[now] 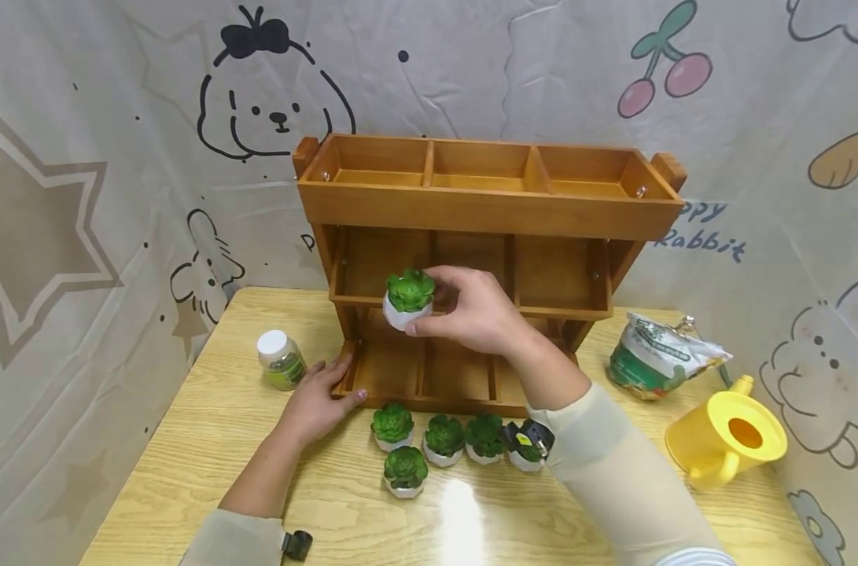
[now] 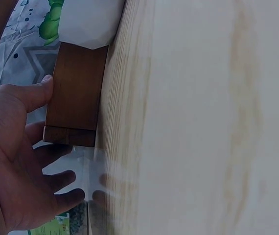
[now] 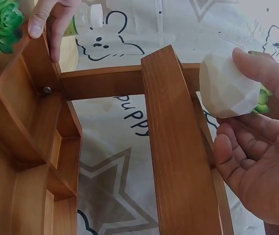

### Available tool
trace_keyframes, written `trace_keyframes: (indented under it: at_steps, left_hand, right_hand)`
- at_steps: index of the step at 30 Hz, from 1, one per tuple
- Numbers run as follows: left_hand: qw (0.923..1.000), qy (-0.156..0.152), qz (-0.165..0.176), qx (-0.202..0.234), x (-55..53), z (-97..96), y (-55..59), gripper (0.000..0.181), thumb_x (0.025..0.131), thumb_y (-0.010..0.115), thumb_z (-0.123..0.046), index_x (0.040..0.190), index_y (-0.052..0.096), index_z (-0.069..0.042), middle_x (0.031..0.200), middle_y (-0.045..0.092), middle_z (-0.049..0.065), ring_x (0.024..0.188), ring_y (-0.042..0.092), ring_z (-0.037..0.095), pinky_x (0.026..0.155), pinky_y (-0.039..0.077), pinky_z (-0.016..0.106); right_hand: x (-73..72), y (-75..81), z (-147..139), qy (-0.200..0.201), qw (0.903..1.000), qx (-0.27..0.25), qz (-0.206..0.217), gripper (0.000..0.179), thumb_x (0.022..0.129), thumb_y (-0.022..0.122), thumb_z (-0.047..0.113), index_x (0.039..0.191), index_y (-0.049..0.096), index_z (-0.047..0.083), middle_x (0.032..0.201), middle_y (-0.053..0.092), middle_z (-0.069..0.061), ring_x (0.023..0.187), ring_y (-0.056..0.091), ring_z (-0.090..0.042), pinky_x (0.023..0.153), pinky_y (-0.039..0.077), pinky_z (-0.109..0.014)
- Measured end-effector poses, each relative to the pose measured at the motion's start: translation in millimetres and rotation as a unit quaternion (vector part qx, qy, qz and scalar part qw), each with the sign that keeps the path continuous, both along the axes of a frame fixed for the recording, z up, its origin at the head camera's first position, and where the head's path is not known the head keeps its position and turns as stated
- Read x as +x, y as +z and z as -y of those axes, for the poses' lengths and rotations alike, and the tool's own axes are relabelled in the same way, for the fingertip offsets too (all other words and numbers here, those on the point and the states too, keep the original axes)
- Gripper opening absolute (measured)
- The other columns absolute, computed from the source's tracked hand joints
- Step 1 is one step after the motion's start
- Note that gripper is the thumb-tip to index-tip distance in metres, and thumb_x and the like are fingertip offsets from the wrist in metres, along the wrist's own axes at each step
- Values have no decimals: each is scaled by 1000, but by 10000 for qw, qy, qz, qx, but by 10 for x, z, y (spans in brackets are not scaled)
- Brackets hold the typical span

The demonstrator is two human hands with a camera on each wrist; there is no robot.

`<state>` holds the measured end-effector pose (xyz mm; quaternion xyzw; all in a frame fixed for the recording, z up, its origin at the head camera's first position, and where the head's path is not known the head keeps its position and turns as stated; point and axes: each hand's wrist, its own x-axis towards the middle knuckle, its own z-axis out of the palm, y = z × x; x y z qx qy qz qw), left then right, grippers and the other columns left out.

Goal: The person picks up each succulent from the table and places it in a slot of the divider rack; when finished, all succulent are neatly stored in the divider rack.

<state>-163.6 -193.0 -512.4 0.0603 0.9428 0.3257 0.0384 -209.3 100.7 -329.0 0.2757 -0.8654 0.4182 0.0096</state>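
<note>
In the head view my right hand (image 1: 481, 310) holds a small potted succulent (image 1: 410, 299) between thumb and fingers, before the middle tier of a three-tier wooden planter shelf (image 1: 492, 212). The right wrist view shows its white faceted pot (image 3: 227, 88) beside the front board of a tier. My left hand (image 1: 322, 401) rests at the lower left corner of the shelf, its thumb against the bottom tier's front board (image 2: 78, 88) and its other fingers spread out past the end. Several more potted succulents (image 1: 444, 436) stand on the table before the shelf.
A white-capped jar (image 1: 281, 360) stands left of the shelf, close to my left hand. On the right are a crumpled green and white bag (image 1: 662, 354) and a yellow watering can (image 1: 726, 436). Printed cloth (image 1: 457, 71) hangs behind the wooden table (image 1: 188, 440).
</note>
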Motion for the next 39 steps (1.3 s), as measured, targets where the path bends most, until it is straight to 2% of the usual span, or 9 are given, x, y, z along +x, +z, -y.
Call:
trace_keyframes:
  at_steps: [9,17,27,32,39]
  left_hand:
    - [10000,6,51,9,-29,1,-8,81,96,71,-49,161,38,-14,163,38,15,152,24,49,117,27,69]
    - [9999,2,78,88,-33,4,-1,80,96,71,-47,161,38,-14,164,38,13,152,24,50,117,26,70]
    - [10000,18,-37,2,-15,25,-34,80,96,72,-48,161,39,-14,162,40,16,150,28,51,117,28,69]
    - [10000,48,39,-9,-11,15,-32,80,96,71,-48,161,38,-16,163,39,15,151,27,49,117,27,68]
    - [9999,73,74,22,-3,7,-18,80,96,72,-47,162,37,-16,163,38,14,151,26,48,118,27,68]
  right_hand:
    - [-126,6,76,-145,9998,159,22,69,76,93,35,133,67,7,101,71,-1,89,66,-17,77,57,-35]
    - [-221,5,154,-334,9991,225,162,78,78,91,38,142,61,4,115,70,-7,101,66,-20,84,57,-38]
    - [-307,-5,258,-561,9977,314,203,84,76,91,42,146,59,7,120,69,-9,109,63,-22,89,55,-39]
    - [-325,-5,295,-637,9968,358,313,85,78,90,42,148,57,9,123,67,-10,110,61,-23,90,55,-40]
    - [-354,-11,347,-697,9966,428,30,82,80,89,42,148,57,9,119,65,-7,105,58,-21,87,53,-39]
